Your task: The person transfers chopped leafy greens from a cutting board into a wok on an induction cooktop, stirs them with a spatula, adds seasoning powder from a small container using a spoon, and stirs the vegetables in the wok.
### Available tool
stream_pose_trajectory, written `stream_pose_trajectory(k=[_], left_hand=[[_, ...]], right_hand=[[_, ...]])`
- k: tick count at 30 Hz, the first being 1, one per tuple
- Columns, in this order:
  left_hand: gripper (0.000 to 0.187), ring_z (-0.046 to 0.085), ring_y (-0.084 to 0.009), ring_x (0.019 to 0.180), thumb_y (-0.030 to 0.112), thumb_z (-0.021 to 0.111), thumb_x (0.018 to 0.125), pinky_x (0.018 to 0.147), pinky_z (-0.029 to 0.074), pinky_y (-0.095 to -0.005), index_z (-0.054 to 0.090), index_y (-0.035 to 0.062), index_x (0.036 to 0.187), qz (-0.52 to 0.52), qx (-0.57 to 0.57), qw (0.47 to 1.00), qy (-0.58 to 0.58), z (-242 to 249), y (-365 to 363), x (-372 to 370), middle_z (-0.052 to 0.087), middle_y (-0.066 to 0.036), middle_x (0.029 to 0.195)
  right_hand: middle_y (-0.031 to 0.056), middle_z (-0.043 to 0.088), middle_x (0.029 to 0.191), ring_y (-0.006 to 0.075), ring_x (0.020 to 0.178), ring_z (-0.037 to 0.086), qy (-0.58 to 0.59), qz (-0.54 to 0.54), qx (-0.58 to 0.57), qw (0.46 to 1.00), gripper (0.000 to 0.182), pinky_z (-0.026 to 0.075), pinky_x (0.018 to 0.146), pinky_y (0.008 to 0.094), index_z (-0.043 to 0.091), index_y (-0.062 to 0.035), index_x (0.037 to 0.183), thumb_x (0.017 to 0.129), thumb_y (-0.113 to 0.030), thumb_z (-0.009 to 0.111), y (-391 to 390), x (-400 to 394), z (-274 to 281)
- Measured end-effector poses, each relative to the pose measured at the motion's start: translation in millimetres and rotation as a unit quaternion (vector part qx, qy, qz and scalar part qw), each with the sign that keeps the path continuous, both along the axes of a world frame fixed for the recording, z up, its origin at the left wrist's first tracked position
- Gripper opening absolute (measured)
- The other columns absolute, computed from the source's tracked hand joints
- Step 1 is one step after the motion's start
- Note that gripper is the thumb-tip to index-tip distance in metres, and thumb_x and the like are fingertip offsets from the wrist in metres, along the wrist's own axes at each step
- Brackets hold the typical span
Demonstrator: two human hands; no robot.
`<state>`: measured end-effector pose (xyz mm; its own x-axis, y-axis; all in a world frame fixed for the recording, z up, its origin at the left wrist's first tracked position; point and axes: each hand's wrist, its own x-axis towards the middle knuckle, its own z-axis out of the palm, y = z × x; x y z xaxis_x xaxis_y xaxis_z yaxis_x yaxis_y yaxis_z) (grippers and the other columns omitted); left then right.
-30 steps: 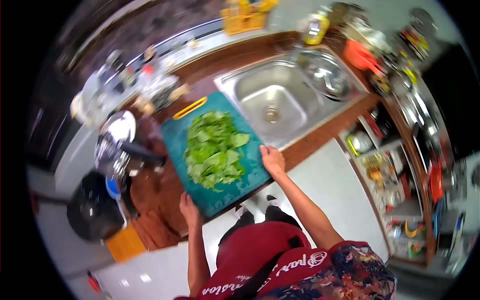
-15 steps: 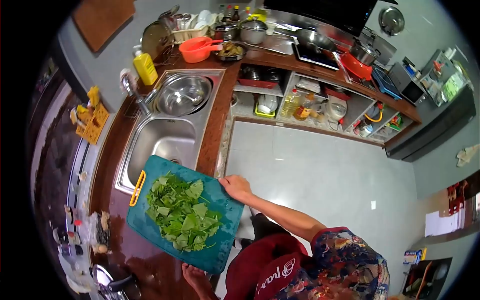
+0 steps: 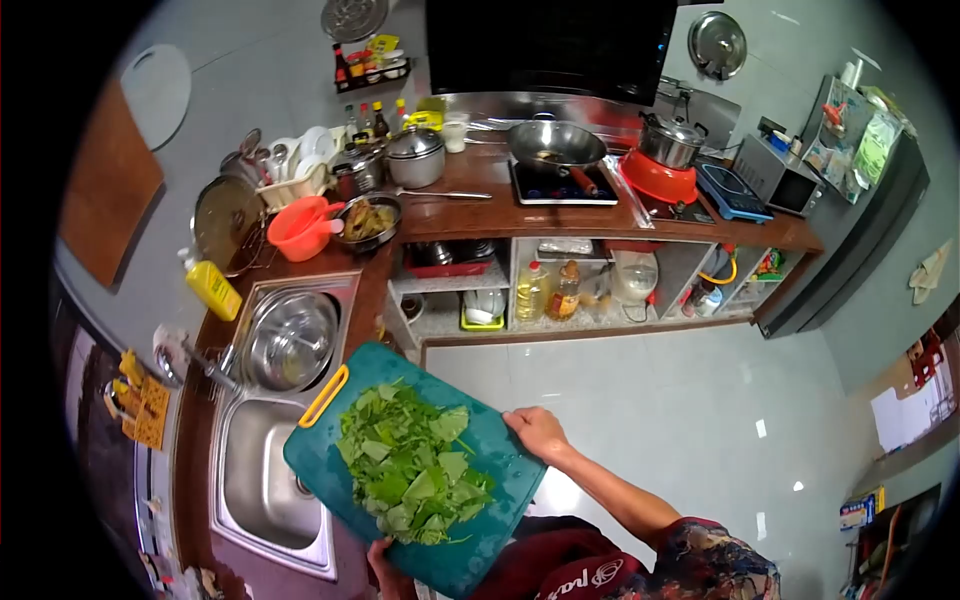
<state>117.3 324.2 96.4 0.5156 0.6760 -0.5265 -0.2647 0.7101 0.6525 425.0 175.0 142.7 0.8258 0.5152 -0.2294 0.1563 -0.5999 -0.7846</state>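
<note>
A green cutting board (image 3: 490,420) with a yellow handle hangs in front of me, beside the sink and partly over the counter edge. Chopped green leaves (image 3: 410,465) lie heaped on its middle. My right hand (image 3: 537,433) grips the board's far right edge, fingers closed with the thumb on top. At the near left edge, my left hand (image 3: 385,565) holds the board too; most of its fingers are hidden underneath.
Left of the board is a steel sink (image 3: 265,470) with a metal bowl (image 3: 292,340) in its upper basin. A wok (image 3: 556,147) sits on an induction cooker, beside a pot (image 3: 672,140) over a red basin (image 3: 658,180). An orange colander (image 3: 300,228) stands in the counter corner.
My view has turned up and toward the stove counter. The board, with the leaves on it, has shifted from over the counter toward the floor side, still held in both hands.
</note>
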Motion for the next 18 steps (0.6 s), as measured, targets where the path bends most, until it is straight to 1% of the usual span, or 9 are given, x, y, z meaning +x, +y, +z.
stream_pose_trajectory(k=[1, 3, 6, 7, 9, 11, 13, 17, 18], left_hand=[[0.051, 0.055, -0.03, 0.099, 0.022, 0.054, 0.07, 0.087, 0.047, -0.0408, 0.051, 0.0023, 0.116, -0.016, -0.006, 0.999, 0.03, -4.7, -0.6, 18.2, 0.058, -0.012, 0.111], [0.054, 0.055, -0.0316, 0.099, 0.017, 0.055, 0.066, 0.088, 0.047, -0.0419, 0.05, 0.0018, 0.118, -0.1, -0.082, 0.99, -0.048, 26.7, -0.5, 73.8, 0.057, -0.013, 0.112], [0.062, 0.056, -0.0331, 0.1, 0.01, 0.054, 0.063, 0.089, 0.046, -0.044, 0.045, -0.0002, 0.124, -0.12, -0.018, 0.985, -0.123, 51.3, 0.1, 144.0, 0.056, -0.014, 0.114], [0.063, 0.055, -0.0333, 0.102, 0.01, 0.054, 0.063, 0.09, 0.046, -0.044, 0.045, -0.0002, 0.124, -0.142, -0.014, 0.987, -0.071, 45.3, 13.4, 160.6, 0.057, -0.015, 0.112], [0.06, 0.056, -0.0329, 0.101, 0.008, 0.052, 0.063, 0.089, 0.047, -0.0439, 0.047, 0.0014, 0.122, -0.148, 0.04, 0.985, -0.08, 48.2, 28.0, 199.4, 0.056, -0.014, 0.114], [0.06, 0.056, -0.033, 0.101, 0.008, 0.051, 0.063, 0.09, 0.047, -0.044, 0.047, 0.0006, 0.122, -0.171, 0.062, 0.979, -0.095, 90.0, 30.6, 242.5, 0.056, -0.014, 0.113], [0.06, 0.057, -0.033, 0.101, 0.009, 0.051, 0.064, 0.09, 0.047, -0.0439, 0.047, -0.0006, 0.123, -0.201, 0.018, 0.968, -0.151, 82.4, 52.1, 282.4, 0.057, -0.015, 0.114], [0.055, 0.058, -0.0318, 0.099, 0.009, 0.052, 0.064, 0.088, 0.048, -0.0428, 0.051, -0.0015, 0.118, -0.222, 0.026, 0.96, -0.171, 102.9, 82.7, 359.8, 0.059, -0.015, 0.111], [0.054, 0.058, -0.0317, 0.098, 0.009, 0.052, 0.064, 0.088, 0.049, -0.0429, 0.051, -0.0015, 0.117, -0.227, 0.014, 0.958, -0.172, 97.6, 94.6, 381.3, 0.059, -0.015, 0.11]], right_hand=[[0.0192, 0.064, 0.078, 0.0336, 0.074, 0.061, 0.013, -0.021, 0.003, 1.0, 0.041, 0.046, 0.069, 0.0397, 0.067, -0.0024, 0.083, 0.086, -0.039, 0.05, -9.3, 20.5, -5.1], [0.0181, 0.064, 0.075, 0.0301, 0.07, 0.061, 0.011, -0.058, 0.0, 0.998, 0.039, 0.045, 0.068, 0.0382, 0.066, -0.0012, 0.084, 0.086, -0.037, 0.052, -25.8, 51.2, 12.1], [0.0181, 0.064, 0.081, 0.0362, 0.081, 0.06, 0.012, -0.092, 0.025, 0.995, 0.04, 0.045, 0.073, 0.0422, 0.066, -0.0044, 0.085, 0.087, -0.04, 0.048, -44.2, 101.2, 14.1], [0.0186, 0.064, 0.081, 0.036, 0.08, 0.061, 0.006, -0.103, 0.044, 0.994, 0.04, 0.045, 0.072, 0.0419, 0.066, -0.0035, 0.085, 0.087, -0.039, 0.048, -47.2, 118.8, 12.7], [0.0196, 0.064, 0.079, 0.0356, 0.078, 0.061, -0.001, -0.125, 0.083, 0.989, 0.039, 0.045, 0.071, 0.0414, 0.065, -0.0016, 0.084, 0.088, -0.037, 0.049, -51.4, 151.7, 9.2], [0.0176, 0.063, 0.073, 0.0266, 0.068, 0.06, 0.024, -0.13, 0.101, 0.986, 0.034, 0.045, 0.066, 0.0362, 0.063, 0.0018, 0.085, 0.087, -0.03, 0.052, -51.2, 180.1, 26.4], [0.0161, 0.062, 0.07, 0.0233, 0.066, 0.059, 0.004, -0.14, 0.147, 0.979, 0.032, 0.044, 0.065, 0.0343, 0.063, 0.0024, 0.084, 0.086, -0.028, 0.053, -46.7, 214.9, 34.1], [0.0173, 0.059, 0.067, 0.0243, 0.064, 0.057, -0.052, -0.124, 0.148, 0.98, 0.03, 0.042, 0.062, 0.0365, 0.06, 0.0045, 0.084, 0.085, -0.025, 0.054, -33.9, 284.8, 54.1], [0.0188, 0.059, 0.069, 0.0256, 0.067, 0.059, -0.07, -0.131, 0.127, 0.981, 0.03, 0.043, 0.065, 0.0372, 0.06, 0.0045, 0.086, 0.085, -0.025, 0.053, -27.7, 289.8, 82.8]])
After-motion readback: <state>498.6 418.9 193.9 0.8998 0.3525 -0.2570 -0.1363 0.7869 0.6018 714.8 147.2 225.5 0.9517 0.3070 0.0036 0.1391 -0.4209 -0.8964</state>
